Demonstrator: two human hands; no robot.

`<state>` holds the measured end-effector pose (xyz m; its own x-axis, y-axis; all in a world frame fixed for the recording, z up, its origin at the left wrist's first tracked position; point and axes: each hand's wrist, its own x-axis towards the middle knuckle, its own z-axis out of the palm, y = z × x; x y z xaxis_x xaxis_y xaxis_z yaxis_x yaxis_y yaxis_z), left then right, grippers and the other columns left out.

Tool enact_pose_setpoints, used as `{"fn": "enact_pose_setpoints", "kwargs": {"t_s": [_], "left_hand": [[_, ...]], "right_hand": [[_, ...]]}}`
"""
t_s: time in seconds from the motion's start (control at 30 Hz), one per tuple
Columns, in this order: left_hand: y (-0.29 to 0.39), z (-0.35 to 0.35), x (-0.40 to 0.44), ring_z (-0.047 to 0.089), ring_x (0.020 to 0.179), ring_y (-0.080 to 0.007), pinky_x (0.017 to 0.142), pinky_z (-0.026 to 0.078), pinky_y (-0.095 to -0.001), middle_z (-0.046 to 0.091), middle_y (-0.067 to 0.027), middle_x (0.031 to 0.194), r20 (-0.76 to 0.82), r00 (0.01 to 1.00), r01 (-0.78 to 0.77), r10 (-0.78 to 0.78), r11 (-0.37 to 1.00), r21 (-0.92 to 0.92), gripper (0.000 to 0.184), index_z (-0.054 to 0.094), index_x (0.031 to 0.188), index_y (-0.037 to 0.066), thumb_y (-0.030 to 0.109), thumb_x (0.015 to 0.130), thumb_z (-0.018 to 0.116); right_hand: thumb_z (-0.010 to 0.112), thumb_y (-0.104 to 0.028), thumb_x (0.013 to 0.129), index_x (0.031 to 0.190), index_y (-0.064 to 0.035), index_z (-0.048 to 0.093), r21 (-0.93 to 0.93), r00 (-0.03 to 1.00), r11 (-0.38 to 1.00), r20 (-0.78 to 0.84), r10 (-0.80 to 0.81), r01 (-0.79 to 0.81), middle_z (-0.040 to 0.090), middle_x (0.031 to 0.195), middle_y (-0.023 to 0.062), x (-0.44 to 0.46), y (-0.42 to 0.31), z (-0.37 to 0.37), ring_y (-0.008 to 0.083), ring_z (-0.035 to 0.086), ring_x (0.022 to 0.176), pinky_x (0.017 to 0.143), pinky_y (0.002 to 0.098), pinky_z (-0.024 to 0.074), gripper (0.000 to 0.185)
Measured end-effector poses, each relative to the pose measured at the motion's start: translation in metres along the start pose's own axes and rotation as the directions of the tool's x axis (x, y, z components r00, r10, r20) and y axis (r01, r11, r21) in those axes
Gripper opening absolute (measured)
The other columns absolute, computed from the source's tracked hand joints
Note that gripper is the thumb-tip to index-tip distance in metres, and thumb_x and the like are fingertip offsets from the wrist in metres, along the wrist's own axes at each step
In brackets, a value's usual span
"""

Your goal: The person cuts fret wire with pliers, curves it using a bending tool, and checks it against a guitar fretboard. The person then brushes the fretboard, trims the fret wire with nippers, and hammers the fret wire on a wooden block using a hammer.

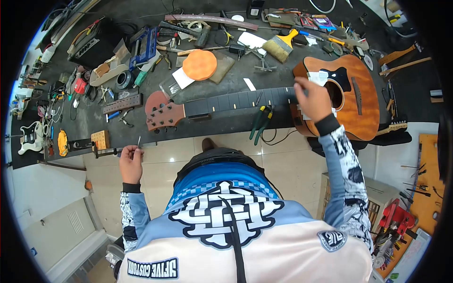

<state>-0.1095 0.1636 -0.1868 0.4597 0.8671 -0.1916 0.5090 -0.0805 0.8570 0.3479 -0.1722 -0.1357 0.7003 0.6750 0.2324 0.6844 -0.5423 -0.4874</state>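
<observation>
My shirt (264, 240) is lying nearest. My left hand (130, 164) is pinching a slim item (138, 141); whether my right hand (313, 100) is grasping anything, I cannot tell. The guitar (367, 96) below it is resting face-up on the surface (226, 120), probably keeping its fretboard (222, 103) reachable.

Workshop: tool-strewn bench (222, 124), guitar (368, 96)

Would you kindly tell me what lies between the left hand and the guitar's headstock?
The head view shows a slim metallic tool in the left hand and a strip of dark workbench.
</observation>
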Motion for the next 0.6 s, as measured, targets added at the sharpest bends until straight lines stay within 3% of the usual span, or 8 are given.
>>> {"fn": "enact_pose_setpoints", "kwargs": {"t_s": [0.07,0.17,0.23,0.3,0.4,0.47,0.53,0.6], "left_hand": [[0.016,0.016,0.008,0.060,0.075,-0.0104,0.069,0.049,-0.0246,0.066,-0.0063,0.086,0.065,0.998,-0.019,0.024,0.997,-0.081,0.018,0.056,0.111,-0.002,0.008,0.097,0.053],[0.073,0.061,0.005,0.060,0.077,-0.0120,0.070,0.048,-0.0259,0.063,-0.0071,0.085,0.242,0.967,-0.010,0.081,0.959,-0.283,0.017,0.050,0.115,0.000,0.007,0.099,0.046],[0.088,0.089,0.011,0.059,0.076,-0.0127,0.068,0.048,-0.0265,0.059,-0.0062,0.082,0.479,0.862,-0.037,0.165,0.963,-0.266,0.013,0.046,0.110,0.002,0.004,0.098,0.042],[0.094,0.128,0.005,0.054,0.075,-0.0130,0.070,0.047,-0.0275,0.052,-0.0047,0.080,0.542,0.825,0.089,0.159,0.911,-0.402,0.008,0.044,0.100,0.004,0.001,0.094,0.038],[0.123,0.176,-0.003,0.051,0.074,-0.0137,0.068,0.045,-0.0273,0.051,-0.0059,0.081,0.617,0.776,0.038,0.135,0.965,-0.259,0.009,0.040,0.095,0.005,-0.002,0.089,0.040],[0.154,0.208,-0.012,0.051,0.071,-0.0148,0.066,0.045,-0.0291,0.052,-0.0071,0.082,0.464,0.815,-0.337,0.347,0.935,-0.106,0.011,0.039,0.094,0.003,-0.001,0.088,0.046],[0.178,0.241,-0.016,0.055,0.067,-0.0227,0.064,0.047,-0.0340,0.056,-0.0109,0.081,0.390,0.850,-0.355,0.353,0.932,-0.070,0.023,0.040,0.094,0.002,0.004,0.086,0.062],[0.192,0.271,-0.016,0.059,0.070,-0.0270,0.064,0.048,-0.0357,0.058,-0.0122,0.081,0.321,0.868,-0.424,0.377,0.902,0.086,0.028,0.043,0.093,0.002,0.005,0.084,0.069]], "right_hand": [[0.062,-0.023,0.089,0.106,0.0000,0.068,-0.045,0.998,0.997,-0.014,0.069,-0.070,0.072,0.092,0.0164,0.034,0.017,0.008,0.0319,0.069,0.085,0.077,0.0375,0.0543,0.029],[0.064,-0.031,0.087,0.114,-0.0002,0.067,-0.081,0.971,0.970,0.056,0.234,-0.229,0.070,0.101,0.0204,0.080,0.047,0.028,0.0343,0.067,0.096,0.086,0.0397,0.0525,0.041],[0.064,-0.038,0.086,0.116,-0.0006,0.066,-0.207,0.949,0.939,0.098,0.299,-0.275,0.068,0.107,0.0228,0.111,0.060,0.042,0.0370,0.064,0.104,0.092,0.0418,0.0500,0.049],[0.062,-0.044,0.084,0.116,-0.0014,0.066,-0.317,0.925,0.899,0.132,0.357,-0.302,0.066,0.113,0.0242,0.140,0.074,0.060,0.0390,0.062,0.109,0.096,0.0435,0.0473,0.053],[0.061,-0.049,0.084,0.114,-0.0027,0.066,-0.462,0.874,0.801,0.102,0.475,-0.382,0.065,0.116,0.0227,0.176,0.076,0.072,0.0376,0.061,0.112,0.097,0.0435,0.0477,0.056],[0.059,-0.053,0.085,0.128,-0.0027,0.054,-0.449,0.814,0.774,0.157,0.560,-0.446,0.060,0.128,0.0210,0.204,0.107,0.099,0.0378,0.058,0.117,0.100,0.0444,0.0455,0.067],[0.057,-0.055,0.086,0.135,0.0012,0.043,-0.438,0.744,0.715,0.140,0.653,-0.545,0.052,0.136,0.0207,0.225,0.125,0.124,0.0378,0.054,0.122,0.103,0.0432,0.0431,0.076],[0.056,-0.056,0.086,0.138,0.0038,0.038,-0.460,0.740,0.741,0.230,0.632,-0.490,0.046,0.140,0.0208,0.241,0.155,0.149,0.0384,0.051,0.125,0.105,0.0427,0.0406,0.081]]}}
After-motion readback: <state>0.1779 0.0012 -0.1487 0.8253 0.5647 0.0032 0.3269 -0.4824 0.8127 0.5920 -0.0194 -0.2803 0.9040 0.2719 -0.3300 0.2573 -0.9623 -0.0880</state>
